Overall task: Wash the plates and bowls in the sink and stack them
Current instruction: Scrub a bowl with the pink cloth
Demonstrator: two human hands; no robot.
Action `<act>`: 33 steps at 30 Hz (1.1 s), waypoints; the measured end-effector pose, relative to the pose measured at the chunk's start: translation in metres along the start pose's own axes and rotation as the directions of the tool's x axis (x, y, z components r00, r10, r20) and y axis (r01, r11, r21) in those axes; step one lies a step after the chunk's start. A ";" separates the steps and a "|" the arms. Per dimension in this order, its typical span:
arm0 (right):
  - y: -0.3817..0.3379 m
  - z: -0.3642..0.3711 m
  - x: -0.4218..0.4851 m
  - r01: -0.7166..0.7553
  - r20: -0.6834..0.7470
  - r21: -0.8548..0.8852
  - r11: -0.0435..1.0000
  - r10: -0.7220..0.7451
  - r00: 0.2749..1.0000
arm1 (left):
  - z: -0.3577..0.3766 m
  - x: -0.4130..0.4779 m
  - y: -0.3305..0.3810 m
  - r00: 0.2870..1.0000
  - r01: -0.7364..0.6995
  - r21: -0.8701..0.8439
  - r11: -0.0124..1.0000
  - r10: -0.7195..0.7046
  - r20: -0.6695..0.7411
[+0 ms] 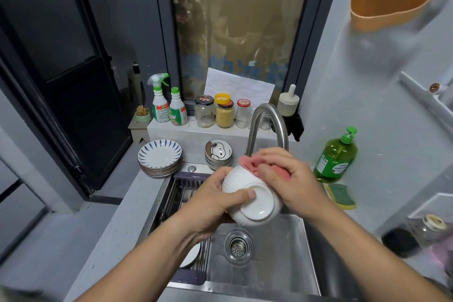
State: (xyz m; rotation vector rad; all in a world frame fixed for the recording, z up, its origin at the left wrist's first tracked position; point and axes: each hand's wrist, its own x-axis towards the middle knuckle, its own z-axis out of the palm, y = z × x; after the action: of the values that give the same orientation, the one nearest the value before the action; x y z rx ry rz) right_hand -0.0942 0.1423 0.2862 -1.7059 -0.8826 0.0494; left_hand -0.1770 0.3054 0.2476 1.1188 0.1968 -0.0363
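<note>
Over the steel sink (282,260), the left hand (215,203) grips the ribbed white ceramic bowl (247,200) (foot nearest us) while the right hand (291,179) clutches the pink cloth (250,163); best rotate the bowl steadily against it.

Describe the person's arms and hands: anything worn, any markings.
Both the left forearm and the right forearm are bare as far as the frame shows: no sleeves in view. The left hand and the right hand wear no gloves, and no ring, watch or bracelet shows. The left thumb's nail is cut short and unpainted.
</note>
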 end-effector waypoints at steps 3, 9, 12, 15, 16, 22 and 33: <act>-0.008 0.005 0.000 -0.041 0.130 0.090 0.995 0.029 0.991 | 0.000 0.001 0.001 1.000 -0.026 0.026 0.999 0.025 0.004; 0.007 0.019 -0.024 -0.118 0.045 0.221 0.968 0.110 0.993 | -0.011 0.004 0.012 0.994 -0.076 -0.059 0.995 0.070 -0.087; 0.003 0.024 -0.008 -0.095 -0.026 0.216 0.972 0.103 0.994 | -0.005 0.003 0.010 0.995 -0.084 0.109 0.991 0.089 -0.044; -0.004 0.016 0.014 -0.160 0.021 0.275 0.948 0.160 0.987 | -0.001 0.003 0.000 0.994 -0.104 0.217 0.971 0.110 -0.017; -0.004 0.015 0.015 -0.148 0.042 0.244 0.959 0.142 0.989 | -0.001 0.003 0.000 0.994 -0.099 0.210 0.973 0.108 -0.029; 0.011 0.019 -0.018 -0.085 0.060 0.228 0.970 0.073 0.995 | -0.008 0.004 -0.002 0.999 -0.015 0.076 0.997 0.018 -0.041; 0.023 0.023 -0.002 -0.465 -0.190 0.401 0.789 0.568 0.801 | -0.008 0.008 0.013 0.997 -0.055 0.106 0.993 0.059 -0.041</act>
State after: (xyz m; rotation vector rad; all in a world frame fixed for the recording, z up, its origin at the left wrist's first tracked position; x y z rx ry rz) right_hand -0.0944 0.1585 0.2582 -1.5301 -0.1319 0.2922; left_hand -0.1690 0.3184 0.2545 1.2299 0.2036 0.0291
